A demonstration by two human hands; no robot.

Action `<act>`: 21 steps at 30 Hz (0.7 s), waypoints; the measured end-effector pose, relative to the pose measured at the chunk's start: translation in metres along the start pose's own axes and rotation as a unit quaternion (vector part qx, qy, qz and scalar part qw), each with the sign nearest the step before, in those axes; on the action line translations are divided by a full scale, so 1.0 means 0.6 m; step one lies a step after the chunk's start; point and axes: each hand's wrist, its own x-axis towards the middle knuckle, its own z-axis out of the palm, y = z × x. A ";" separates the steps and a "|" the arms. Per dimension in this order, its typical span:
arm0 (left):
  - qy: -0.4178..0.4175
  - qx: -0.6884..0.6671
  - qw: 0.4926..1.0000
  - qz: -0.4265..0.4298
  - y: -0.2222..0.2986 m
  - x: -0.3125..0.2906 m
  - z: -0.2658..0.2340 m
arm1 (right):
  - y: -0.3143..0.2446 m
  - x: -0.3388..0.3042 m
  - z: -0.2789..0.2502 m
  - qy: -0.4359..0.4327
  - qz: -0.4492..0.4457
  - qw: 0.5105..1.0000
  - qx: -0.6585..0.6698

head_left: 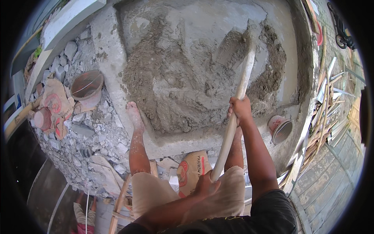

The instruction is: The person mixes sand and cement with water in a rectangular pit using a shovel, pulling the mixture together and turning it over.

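Note:
Both my hands hold a hoe by its long pale wooden handle (246, 70). My right hand (240, 108) is wrapped round the middle of the handle. My left hand (206, 185) grips its lower end, close to my lap. The mud-covered hoe blade (230, 47) rests in wet grey mortar (183, 89), toward the upper right of a shallow concrete trough (112, 66). Darker, coarser mix is heaped at the trough's left, near side and right, while watery slurry lies at the far side. My bare feet stand on the near rim.
A dirty bucket (87, 86) stands on broken rubble (83, 134) at left, beside a crumpled paper sack (56, 102). A small bucket (280, 128) lies tipped at the right rim. Another sack (193, 171) is below me. Wooden poles (321, 113) lie at right. Another person (84, 214) shows at lower left.

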 end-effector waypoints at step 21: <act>-0.065 0.321 0.924 -0.198 -0.160 -0.276 -0.535 | 0.208 -0.376 0.273 0.046 0.281 0.890 0.358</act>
